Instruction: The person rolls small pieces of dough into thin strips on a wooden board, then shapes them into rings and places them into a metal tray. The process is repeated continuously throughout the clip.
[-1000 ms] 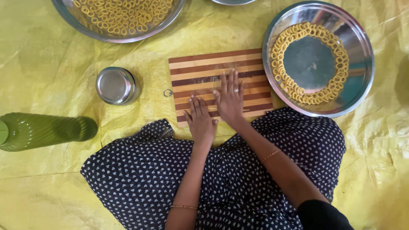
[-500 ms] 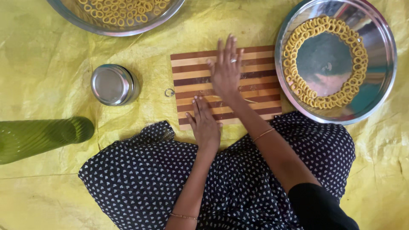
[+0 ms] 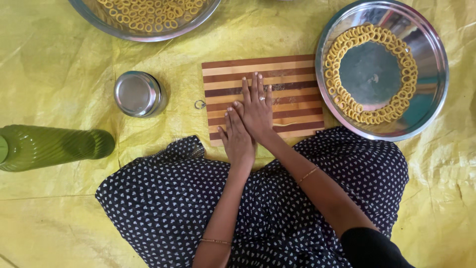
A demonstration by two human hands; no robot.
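Both hands, left (image 3: 239,140) and right (image 3: 258,111), press flat-fingered on the board (image 3: 297,74) at centre; the plate (image 3: 431,74) at upper right holds one ring circle, middle bare.

A big yellow sheet (image 3: 54,59) covers the floor, and it is full of wrinkles. A striped wooden board (image 3: 292,74) lies flat on the sheet in the middle. To the right of the board sits a round steel plate (image 3: 436,79), very close to it. To the left stands a small steel cup (image 3: 138,94). A tiny metal ring (image 3: 200,104) lies just beside the board's left edge. A green bottle (image 3: 49,147) lies on its side at the far left. At the top sits a big steel bowl (image 3: 144,33).
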